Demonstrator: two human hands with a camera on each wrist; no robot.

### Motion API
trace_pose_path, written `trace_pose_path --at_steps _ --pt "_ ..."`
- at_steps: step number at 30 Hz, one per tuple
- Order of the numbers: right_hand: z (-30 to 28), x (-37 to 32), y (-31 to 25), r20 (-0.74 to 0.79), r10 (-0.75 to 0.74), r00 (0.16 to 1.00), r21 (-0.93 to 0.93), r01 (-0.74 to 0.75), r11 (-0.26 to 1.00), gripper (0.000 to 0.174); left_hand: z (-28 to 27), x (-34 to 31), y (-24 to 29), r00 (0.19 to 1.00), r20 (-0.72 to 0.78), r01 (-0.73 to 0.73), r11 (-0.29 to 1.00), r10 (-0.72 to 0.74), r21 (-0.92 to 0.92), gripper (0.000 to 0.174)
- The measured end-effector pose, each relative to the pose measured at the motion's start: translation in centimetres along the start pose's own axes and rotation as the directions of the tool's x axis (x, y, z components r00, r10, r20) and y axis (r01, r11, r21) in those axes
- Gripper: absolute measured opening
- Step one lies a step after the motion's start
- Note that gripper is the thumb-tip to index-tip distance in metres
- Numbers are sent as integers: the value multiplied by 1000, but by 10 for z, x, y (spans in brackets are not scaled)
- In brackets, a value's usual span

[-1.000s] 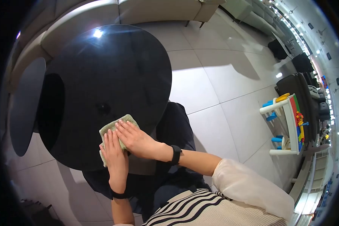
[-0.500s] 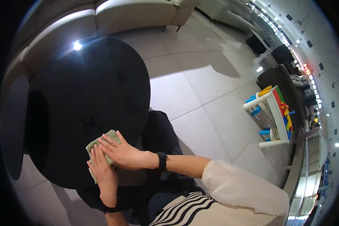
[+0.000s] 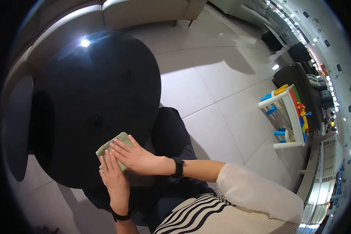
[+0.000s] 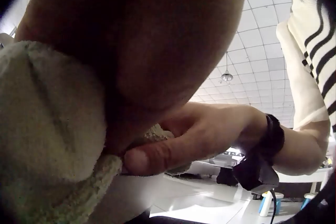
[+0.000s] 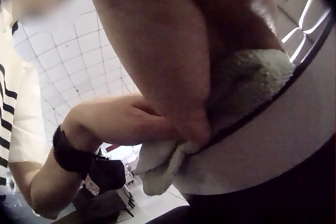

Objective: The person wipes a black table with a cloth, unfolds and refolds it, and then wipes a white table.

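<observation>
A folded pale green cloth (image 3: 121, 145) lies on a round black table (image 3: 101, 82), near the edge closest to the person. My left hand (image 3: 117, 182) presses on its near left part with straight fingers. From the right, my right hand (image 3: 138, 158) lies flat across the cloth, its fingertips beside those of the left. In the left wrist view, the thick folds of the cloth (image 4: 50, 113) bulge beside the left hand (image 4: 142, 40). The right wrist view shows the cloth (image 5: 254, 77) at the table rim (image 5: 247, 145), partly hidden under the right hand (image 5: 157, 45).
A second dark tabletop (image 3: 15, 128) stands at the left. Behind the table curves a beige sofa (image 3: 144, 15). Off to the right, a small white play table (image 3: 296, 117) with coloured blocks stands on the tiled floor (image 3: 195, 89). The person's dark-trousered knee (image 3: 169, 128) is beside the table edge.
The head view has shifted, so the table appears farther left. Both hands stay on the cloth, near the same part of the table, with only a slight shift.
</observation>
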State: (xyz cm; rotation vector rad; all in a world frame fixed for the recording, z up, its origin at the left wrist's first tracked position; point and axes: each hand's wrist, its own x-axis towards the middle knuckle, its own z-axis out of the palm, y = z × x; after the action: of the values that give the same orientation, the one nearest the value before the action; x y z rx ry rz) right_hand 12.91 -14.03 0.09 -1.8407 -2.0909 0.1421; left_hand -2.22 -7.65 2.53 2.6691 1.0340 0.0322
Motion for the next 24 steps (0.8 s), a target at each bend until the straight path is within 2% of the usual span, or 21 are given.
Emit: trace_pose_path --at_steps 2,7,14,16,24 --pt "-4 -3 -3 27 11 1000 -7 -11 1000 77 1 -2 -1 999 -3 -46 999 46 26 68" --pt "-3 6 3 39 6 999 -10 -5 1000 71 -8 9 -2 999 9 -36 999 36 -32 67" --pt "-8 20 9 64 2 998 -77 3 997 74 -4 24 -10 999 -16 -37 999 36 -36 67" --pt "-4 20 11 26 4 1000 -14 -4 1000 74 -4 27 -10 999 -18 -29 999 29 -27 68" --pt "-2 19 6 36 16 999 -125 -12 992 69 2 21 -9 999 -42 -23 999 25 42 72"
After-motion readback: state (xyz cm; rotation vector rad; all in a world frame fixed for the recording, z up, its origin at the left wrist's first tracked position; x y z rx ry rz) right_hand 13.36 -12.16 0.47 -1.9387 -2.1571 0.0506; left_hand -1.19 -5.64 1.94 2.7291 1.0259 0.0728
